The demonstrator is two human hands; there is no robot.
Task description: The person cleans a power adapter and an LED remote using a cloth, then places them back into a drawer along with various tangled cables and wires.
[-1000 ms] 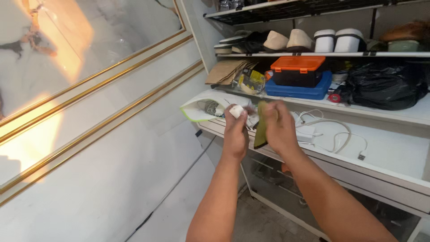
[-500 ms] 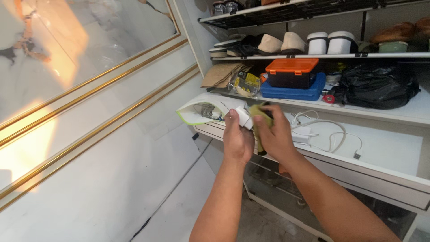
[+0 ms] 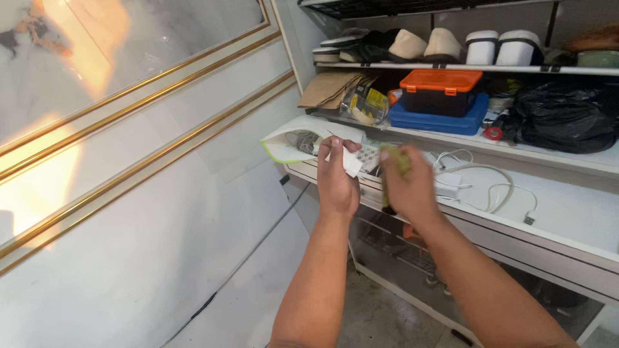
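Two bare arms reach up from the bottom of the view. The left hand (image 3: 337,183) is shut on a small white block (image 3: 352,164), maybe a plug, pinched at its top by the fingers. The right hand (image 3: 407,188) is just beside it and is shut on a green cloth (image 3: 394,162). The cloth is blurry and hangs down under the hand. The cloth and the white block are very close, but I cannot tell if they touch. Both hands are in front of the edge of a white shelf (image 3: 567,216).

On that shelf, behind the hands, lies a white pouch with a green rim (image 3: 287,145). To the right lie white cables (image 3: 490,187) and a white charger (image 3: 448,183).

On the next shelf up sit a brown paper bag (image 3: 330,90), a black box with an orange lid (image 3: 441,90) on a blue case (image 3: 438,121), a red tape roll (image 3: 494,133) and a black plastic bag (image 3: 564,116).

Shoes (image 3: 425,46) stand in a row on the shelf above
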